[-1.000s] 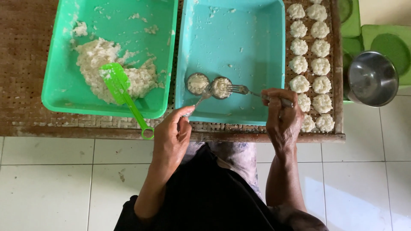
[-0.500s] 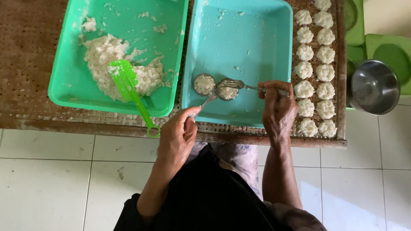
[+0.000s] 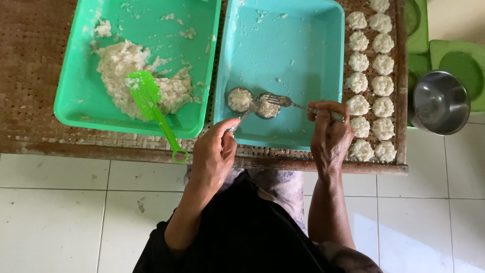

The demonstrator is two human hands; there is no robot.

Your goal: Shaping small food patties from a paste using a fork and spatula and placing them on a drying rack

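Woven brown rattan tabletop, spanning the upper half of the frame above a white tiled floor. Green rectangular plastic tray, upper left, holding a heap of white crumbly dough with a bright green plastic spatula lying across it, its handle hanging over the tray's near rim. Turquoise rectangular plastic tray, upper centre, just beside the green one. Two columns of small round white dough cakes, upper right, on the mat beside the turquoise tray. Round steel bowl, far right edge. Left hand, lower centre, fingers pinched on the handle of a metal spoon whose bowl, filled with white dough, sits over the turquoise tray's near part. Right hand, closed around a metal fork, its tines touching a second dough-filled round bowl just beside the spoon.
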